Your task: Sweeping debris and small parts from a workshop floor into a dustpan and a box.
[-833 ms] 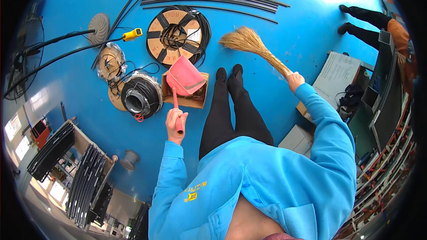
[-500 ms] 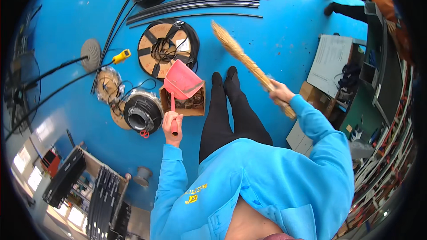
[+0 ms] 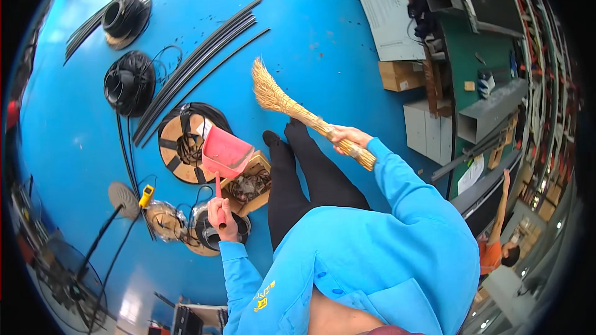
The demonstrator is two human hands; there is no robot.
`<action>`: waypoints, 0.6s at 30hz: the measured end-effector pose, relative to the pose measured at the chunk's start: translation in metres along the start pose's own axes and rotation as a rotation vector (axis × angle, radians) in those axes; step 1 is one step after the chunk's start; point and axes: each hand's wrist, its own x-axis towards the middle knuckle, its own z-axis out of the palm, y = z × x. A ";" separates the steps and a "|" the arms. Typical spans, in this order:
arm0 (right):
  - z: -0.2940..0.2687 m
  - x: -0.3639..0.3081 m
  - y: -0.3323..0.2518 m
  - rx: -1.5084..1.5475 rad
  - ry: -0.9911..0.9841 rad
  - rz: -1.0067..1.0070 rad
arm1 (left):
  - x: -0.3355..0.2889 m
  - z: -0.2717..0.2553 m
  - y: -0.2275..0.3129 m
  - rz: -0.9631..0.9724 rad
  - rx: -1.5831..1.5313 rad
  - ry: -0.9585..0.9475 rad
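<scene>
My left hand [image 3: 223, 218] is wrapped round the handle of a pink dustpan [image 3: 225, 152]. The pan hangs above a small cardboard box [image 3: 263, 164] with dark debris inside. A straw hand broom [image 3: 304, 113] is gripped near its bound end by my right hand [image 3: 349, 138]. Its flared bristles point up and to the left, out in front of my feet. Behind the dustpan lies a wooden cable reel [image 3: 172, 142] wound with black cable, partly hidden by the pan.
Black pipes [image 3: 205, 62] lie on the blue floor beyond the reel, near more black coils [image 3: 129, 82]. A fan [image 3: 68, 285] stands at lower left. On the right are a green workbench [image 3: 456, 111], a white cabinet [image 3: 428, 130] and another person in orange [image 3: 490, 254].
My view has turned to the right. The broom now lies lower and more level, with its bristles fanned out toward the floor. My left hand keeps the dustpan over the box.
</scene>
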 end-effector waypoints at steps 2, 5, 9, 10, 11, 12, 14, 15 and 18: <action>0.001 -0.036 -0.002 -0.122 0.224 -0.074 | 0.011 0.007 0.006 0.004 0.010 -0.021; -0.016 -0.065 -0.010 -0.132 0.367 -0.146 | 0.025 0.022 0.014 0.019 0.004 -0.053; -0.035 -0.072 -0.036 0.008 0.481 -0.223 | 0.045 0.037 0.026 0.041 0.011 -0.091; -0.043 -0.071 -0.050 0.153 0.461 -0.231 | 0.049 0.042 0.030 0.048 0.012 -0.106; -0.053 -0.068 -0.064 0.298 0.438 -0.239 | 0.052 0.047 0.033 0.054 0.015 -0.120; -0.063 -0.065 -0.076 0.442 0.411 -0.244 | 0.056 0.052 0.037 0.060 0.017 -0.133; -0.114 -0.043 -0.077 0.281 0.531 -0.186 | 0.064 0.064 0.045 0.071 0.016 -0.161; -0.120 -0.028 -0.085 0.288 0.515 -0.186 | 0.067 0.066 0.047 0.062 0.031 -0.166; -0.137 0.002 -0.111 -0.269 0.798 -0.254 | 0.077 0.079 0.057 0.058 0.046 -0.195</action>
